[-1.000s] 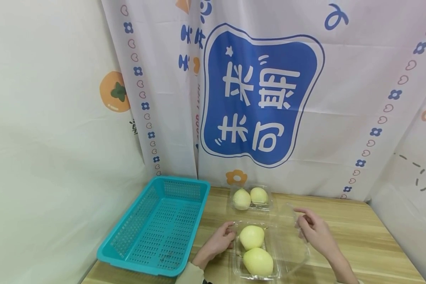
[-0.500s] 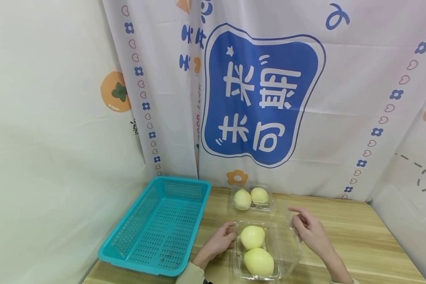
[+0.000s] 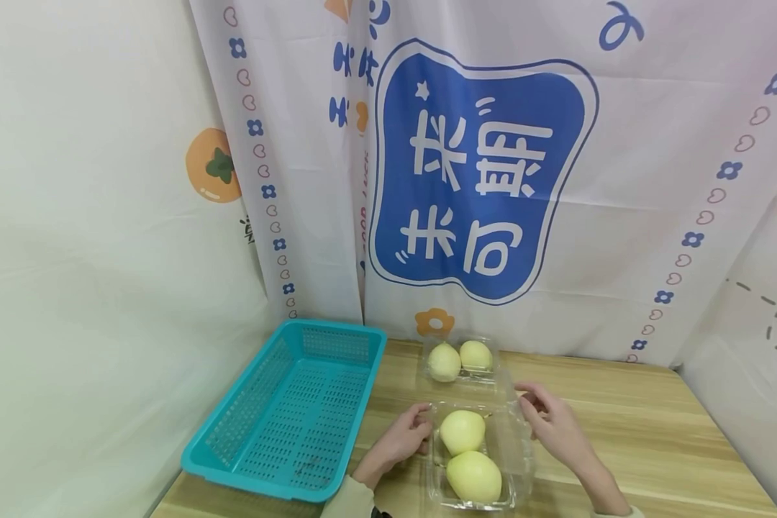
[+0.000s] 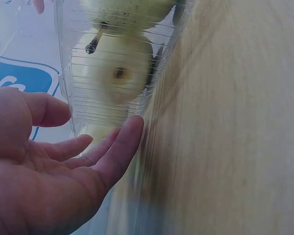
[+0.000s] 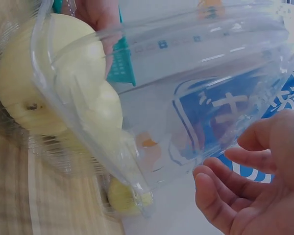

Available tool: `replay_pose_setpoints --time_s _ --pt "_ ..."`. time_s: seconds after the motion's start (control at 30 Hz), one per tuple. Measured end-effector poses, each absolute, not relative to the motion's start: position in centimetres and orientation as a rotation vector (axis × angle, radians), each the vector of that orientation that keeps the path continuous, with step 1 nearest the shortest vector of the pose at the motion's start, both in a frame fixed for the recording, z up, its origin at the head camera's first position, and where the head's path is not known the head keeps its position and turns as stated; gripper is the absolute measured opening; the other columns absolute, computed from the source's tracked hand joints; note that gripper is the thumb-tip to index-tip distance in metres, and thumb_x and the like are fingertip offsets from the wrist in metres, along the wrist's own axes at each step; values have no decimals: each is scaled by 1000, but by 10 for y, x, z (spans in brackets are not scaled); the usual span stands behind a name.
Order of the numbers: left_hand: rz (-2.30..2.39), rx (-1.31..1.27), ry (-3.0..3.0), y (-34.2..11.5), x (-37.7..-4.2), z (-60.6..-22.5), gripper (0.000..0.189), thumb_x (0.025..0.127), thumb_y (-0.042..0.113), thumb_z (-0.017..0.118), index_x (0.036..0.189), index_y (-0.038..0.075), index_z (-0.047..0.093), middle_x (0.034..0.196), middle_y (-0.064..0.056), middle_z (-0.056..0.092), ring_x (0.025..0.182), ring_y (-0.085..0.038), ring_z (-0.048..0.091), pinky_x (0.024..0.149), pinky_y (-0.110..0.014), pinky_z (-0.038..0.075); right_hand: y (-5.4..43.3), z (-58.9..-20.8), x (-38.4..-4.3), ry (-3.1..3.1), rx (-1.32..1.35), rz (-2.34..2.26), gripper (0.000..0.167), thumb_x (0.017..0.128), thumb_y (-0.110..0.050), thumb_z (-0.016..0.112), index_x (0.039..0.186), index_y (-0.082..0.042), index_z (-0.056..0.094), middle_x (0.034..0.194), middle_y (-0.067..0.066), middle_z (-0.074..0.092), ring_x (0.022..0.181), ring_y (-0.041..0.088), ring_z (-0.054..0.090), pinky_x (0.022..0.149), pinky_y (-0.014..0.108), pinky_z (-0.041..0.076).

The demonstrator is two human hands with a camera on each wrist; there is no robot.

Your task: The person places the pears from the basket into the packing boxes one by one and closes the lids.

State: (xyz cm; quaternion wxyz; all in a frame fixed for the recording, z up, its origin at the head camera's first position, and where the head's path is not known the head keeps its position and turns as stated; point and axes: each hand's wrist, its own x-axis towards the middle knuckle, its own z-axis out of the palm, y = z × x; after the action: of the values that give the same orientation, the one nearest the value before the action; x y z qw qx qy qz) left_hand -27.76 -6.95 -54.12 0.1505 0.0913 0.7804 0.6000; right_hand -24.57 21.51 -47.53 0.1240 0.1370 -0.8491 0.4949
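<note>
A clear plastic clamshell box point(image 3: 432, 478) holds two pale yellow pears point(image 3: 474, 476), its hinged lid point(image 3: 521, 439) tilted up on the right. My left hand point(image 3: 401, 437) is at the box's far left corner. In the left wrist view, the thumb is by the rim and the extended fingers point(image 4: 122, 152) are by the ribbed wall. My right hand point(image 3: 553, 424) is at the lid's outer side. In the right wrist view, its loosely bent fingers point(image 5: 215, 196) are by the lid edge, with thumb and fingers apart; exact contact is unclear.
Behind, a second clear box point(image 3: 485, 379) with two pears point(image 3: 444, 362) stands by the printed curtain point(image 3: 621, 252). A turquoise perforated basket point(image 3: 285, 417) lies on the left of the wooden table point(image 3: 660, 432).
My right hand has moved left, and the lid has swung up and leftward toward the pears. The left hand stays at the box's corner.
</note>
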Motion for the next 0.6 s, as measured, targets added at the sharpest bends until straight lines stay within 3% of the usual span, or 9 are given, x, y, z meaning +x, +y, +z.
replay_pose_setpoints --time_s 0.6 --pt "1737 245 2224 -69 -279 -544 50 98 16 52 144 1 41 117 -17 57 96 -22 60 76 -41 58 203 -495 -250 -2617 310 1439 31 97 -24 61 122 -6 63 98 7 66 82 12 62 58 29 57"
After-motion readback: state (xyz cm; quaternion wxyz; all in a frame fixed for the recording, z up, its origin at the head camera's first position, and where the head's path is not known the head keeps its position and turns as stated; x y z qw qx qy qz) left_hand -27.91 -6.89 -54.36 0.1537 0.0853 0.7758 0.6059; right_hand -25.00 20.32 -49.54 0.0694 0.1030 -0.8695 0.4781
